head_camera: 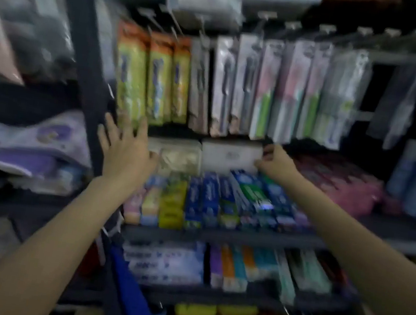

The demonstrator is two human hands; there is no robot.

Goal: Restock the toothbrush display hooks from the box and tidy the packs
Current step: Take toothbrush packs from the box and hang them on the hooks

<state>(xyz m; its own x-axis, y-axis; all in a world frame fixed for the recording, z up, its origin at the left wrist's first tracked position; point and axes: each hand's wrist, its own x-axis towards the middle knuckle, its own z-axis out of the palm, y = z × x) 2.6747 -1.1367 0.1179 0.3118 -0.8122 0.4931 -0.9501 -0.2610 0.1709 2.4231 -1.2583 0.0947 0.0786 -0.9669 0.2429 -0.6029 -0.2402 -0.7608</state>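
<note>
From the head view, which is blurred by motion, the toothbrush packs (239, 86) hang in a close row from the display hooks (291, 25) above both hands, each pack with its long axis running top to bottom and its lower end free just over the shelf. The left hand (127, 150) reaches up with its fingers (110, 126) straight and spread, holding nothing; their tips lie at the bottom edge of the orange and green packs (148, 81) at the left end of the row, touching or nearly so, though the blur does not settle which. So the packs lie straight up from those fingertips, and this hand looks the nearer to the hanging row. The right hand (275, 162) sits lower and further right, its fingers curled and seemingly pinching the right edge of a white box (230, 154) that stands on the shelf behind the toothpaste cartons (221, 202); whether the pinch has truly closed on the box I cannot tell for certain. The pale packs (289, 94) hang directly above that hand, their lower ends just over its knuckles. In my judgement, the next move turns on this vertical relation: either hand must travel upward along the packs' length to straighten them or reach the hooks.
</note>
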